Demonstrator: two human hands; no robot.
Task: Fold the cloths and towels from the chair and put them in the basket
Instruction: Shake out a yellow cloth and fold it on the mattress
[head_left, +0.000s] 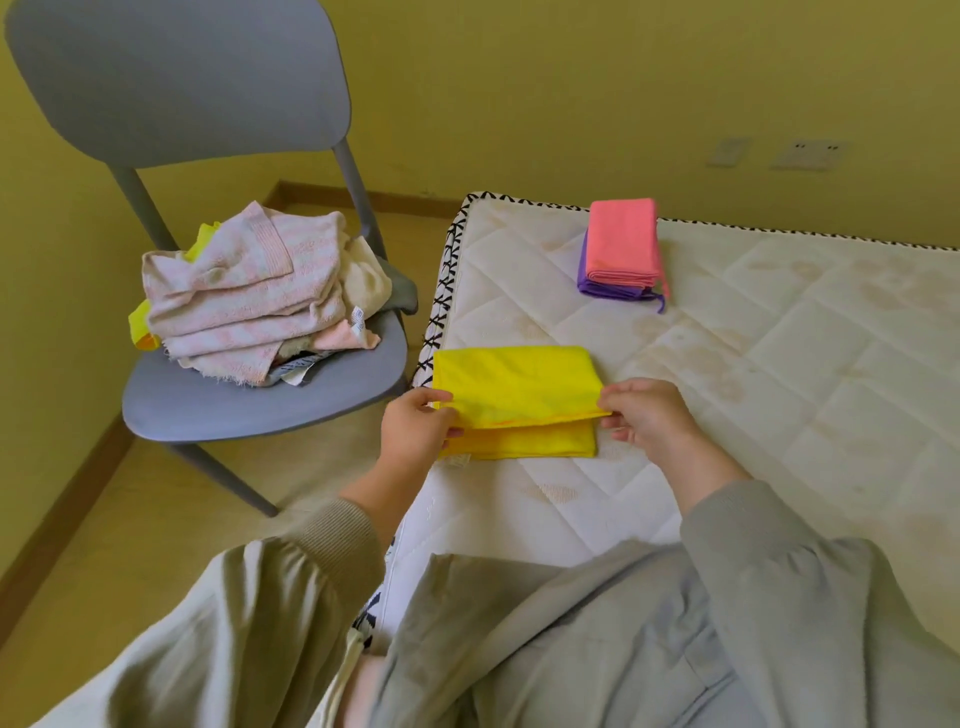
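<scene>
Head view: left hand (418, 423) and right hand (641, 413) pinch the yellow cloth (514, 384), fingers closed on its upper layer, mid-fold; next, lay this layer flat on the mattress (779, 364).

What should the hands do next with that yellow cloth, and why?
Probably lower the held edge onto the near edge. The left hand and right hand pinch the top layer of the yellow cloth, which stops short of the bottom layer.
</scene>
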